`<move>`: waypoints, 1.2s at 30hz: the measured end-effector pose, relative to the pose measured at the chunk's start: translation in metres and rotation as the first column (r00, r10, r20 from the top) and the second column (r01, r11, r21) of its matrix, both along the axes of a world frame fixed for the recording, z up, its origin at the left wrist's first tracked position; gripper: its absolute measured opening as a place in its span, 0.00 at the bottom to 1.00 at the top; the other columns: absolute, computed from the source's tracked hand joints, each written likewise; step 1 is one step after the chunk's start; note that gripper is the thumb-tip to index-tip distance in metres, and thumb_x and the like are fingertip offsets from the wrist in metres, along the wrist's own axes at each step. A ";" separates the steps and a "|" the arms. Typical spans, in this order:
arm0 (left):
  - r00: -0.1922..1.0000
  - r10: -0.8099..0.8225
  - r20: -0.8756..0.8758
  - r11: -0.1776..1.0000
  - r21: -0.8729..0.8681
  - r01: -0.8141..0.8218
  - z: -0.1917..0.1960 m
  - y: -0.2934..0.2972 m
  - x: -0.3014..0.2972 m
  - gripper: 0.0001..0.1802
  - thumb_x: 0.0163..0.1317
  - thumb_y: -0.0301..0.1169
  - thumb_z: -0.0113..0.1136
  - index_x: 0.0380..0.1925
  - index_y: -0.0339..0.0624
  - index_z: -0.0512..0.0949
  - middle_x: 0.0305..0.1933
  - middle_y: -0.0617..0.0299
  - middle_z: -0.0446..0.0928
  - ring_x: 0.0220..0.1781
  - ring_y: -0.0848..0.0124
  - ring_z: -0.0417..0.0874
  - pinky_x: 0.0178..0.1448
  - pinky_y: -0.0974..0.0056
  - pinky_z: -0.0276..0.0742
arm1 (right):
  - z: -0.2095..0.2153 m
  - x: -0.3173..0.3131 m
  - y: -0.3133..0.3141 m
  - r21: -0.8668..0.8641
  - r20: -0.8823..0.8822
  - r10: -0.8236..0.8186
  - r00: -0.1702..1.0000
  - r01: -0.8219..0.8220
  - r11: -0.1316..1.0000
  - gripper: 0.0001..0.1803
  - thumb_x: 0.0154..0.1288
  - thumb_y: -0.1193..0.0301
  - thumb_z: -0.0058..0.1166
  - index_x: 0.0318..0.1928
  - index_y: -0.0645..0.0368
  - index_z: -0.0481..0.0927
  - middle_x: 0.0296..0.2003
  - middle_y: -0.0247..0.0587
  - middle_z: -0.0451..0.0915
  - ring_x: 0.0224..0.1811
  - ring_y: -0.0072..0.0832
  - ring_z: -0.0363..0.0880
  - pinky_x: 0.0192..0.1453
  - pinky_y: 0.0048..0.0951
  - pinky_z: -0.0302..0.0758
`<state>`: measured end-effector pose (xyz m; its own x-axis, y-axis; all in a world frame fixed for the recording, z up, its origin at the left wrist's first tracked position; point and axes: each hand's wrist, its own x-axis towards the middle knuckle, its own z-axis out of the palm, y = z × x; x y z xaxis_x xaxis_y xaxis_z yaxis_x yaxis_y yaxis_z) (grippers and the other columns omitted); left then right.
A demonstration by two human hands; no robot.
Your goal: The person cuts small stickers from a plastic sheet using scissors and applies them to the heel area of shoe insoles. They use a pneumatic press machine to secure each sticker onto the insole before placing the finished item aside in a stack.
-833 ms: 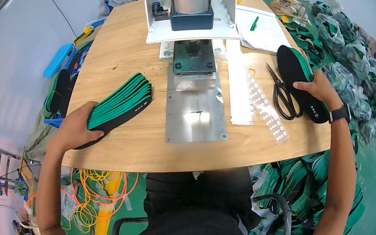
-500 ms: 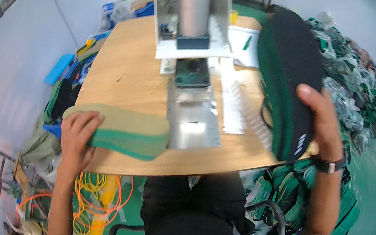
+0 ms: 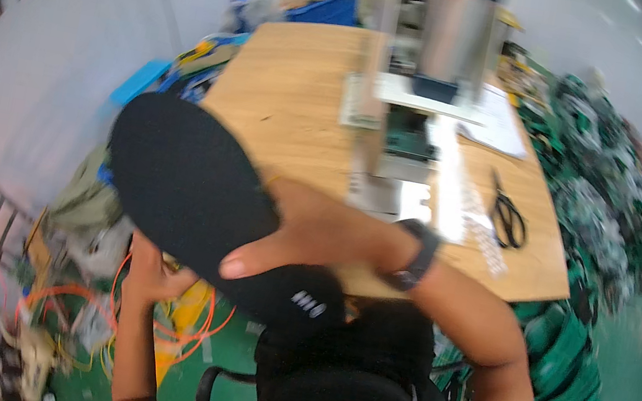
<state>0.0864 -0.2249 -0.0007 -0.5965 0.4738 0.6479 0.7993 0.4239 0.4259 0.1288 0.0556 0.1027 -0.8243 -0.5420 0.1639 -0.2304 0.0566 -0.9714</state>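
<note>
A black shoe insole (image 3: 186, 169) with small white stripes near its heel is held in front of me at the left, over the table's near left corner. My right hand (image 3: 317, 225) reaches across to grip it, the thumb on its black top and the other fingers out of sight beneath. Just below the insole's near left edge is my left hand (image 3: 152, 270), its fingers curled and partly covered. What lies in that hand is hidden by the insole.
A press machine (image 3: 449, 44) stands on the wooden table (image 3: 300, 70). Black scissors (image 3: 510, 222), a clear strip and white paper (image 3: 499, 128) lie to its right. Green insoles (image 3: 577, 371) and bagged bundles (image 3: 621, 183) are heaped at right. Orange hoses (image 3: 76, 291) trail on the left floor.
My right hand has carried the black insole from the right across to the left. My left hand has moved off the tabletop, and the beige-and-green insole it held is out of sight.
</note>
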 end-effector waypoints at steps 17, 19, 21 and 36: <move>0.973 -0.149 0.178 0.974 0.193 0.114 -0.019 0.000 -0.061 0.65 0.33 0.46 0.76 0.71 0.41 0.50 0.76 0.43 0.42 0.78 0.52 0.41 0.76 0.52 0.41 | -0.066 -0.072 -0.033 0.721 -0.482 0.101 0.870 0.329 0.610 0.61 0.36 0.50 0.72 0.64 0.75 0.56 0.56 0.63 0.67 0.61 0.53 0.63 0.68 0.43 0.57; 0.958 -0.176 0.225 0.955 0.274 0.112 -0.033 -0.003 -0.063 0.67 0.33 0.49 0.75 0.72 0.39 0.47 0.76 0.43 0.42 0.78 0.52 0.41 0.76 0.53 0.40 | -0.061 -0.070 -0.032 0.670 -0.581 0.118 0.806 0.390 0.632 0.61 0.35 0.50 0.73 0.64 0.75 0.55 0.56 0.64 0.67 0.62 0.53 0.63 0.68 0.43 0.57; 0.904 -0.288 0.315 0.907 0.393 0.152 -0.039 0.006 -0.059 0.65 0.39 0.53 0.68 0.72 0.36 0.42 0.76 0.43 0.43 0.78 0.52 0.41 0.77 0.55 0.38 | -0.066 -0.069 -0.033 0.612 -0.643 0.114 0.757 0.418 0.671 0.62 0.35 0.51 0.73 0.65 0.73 0.55 0.57 0.64 0.67 0.62 0.53 0.63 0.68 0.43 0.57; 0.583 -0.661 0.472 0.747 0.488 0.451 0.022 0.049 -0.010 0.14 0.64 0.35 0.58 0.38 0.32 0.79 0.38 0.52 0.80 0.40 0.66 0.80 0.44 0.63 0.76 | -0.008 0.035 -0.032 0.200 -0.304 0.251 0.919 -0.196 0.960 0.58 0.32 0.51 0.78 0.62 0.64 0.62 0.56 0.50 0.68 0.60 0.38 0.67 0.66 0.34 0.63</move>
<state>0.0762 -0.1760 0.0215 -0.5716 0.7018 0.4251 0.3700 -0.2420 0.8970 0.1638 0.0241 0.0950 -0.5952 -0.7477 0.2943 -0.5548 0.1174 -0.8236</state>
